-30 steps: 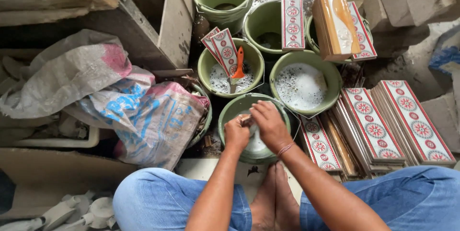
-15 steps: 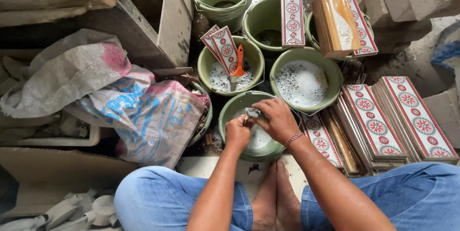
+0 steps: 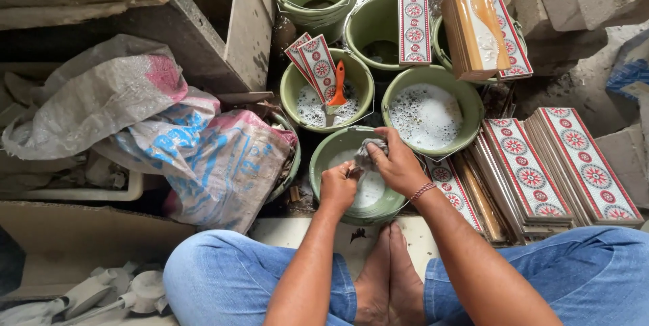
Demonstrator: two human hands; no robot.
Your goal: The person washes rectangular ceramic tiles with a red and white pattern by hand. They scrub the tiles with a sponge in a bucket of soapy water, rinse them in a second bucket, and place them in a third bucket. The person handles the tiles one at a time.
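Both my hands are over a green bucket of whitish water between my knees. My left hand and my right hand grip a wet grey cloth together, twisted between them above the water. A bracelet sits on my right wrist. My bare feet rest on the floor just below the bucket.
Behind it stand a bucket of foamy water, a bucket holding patterned tiles and an orange-handled brush, and more green buckets. Stacks of red-patterned tiles lie on the right. Woven sacks lie on the left, concrete blocks at top right.
My hands have shifted slightly to the right over the bucket and turned against each other on the cloth.
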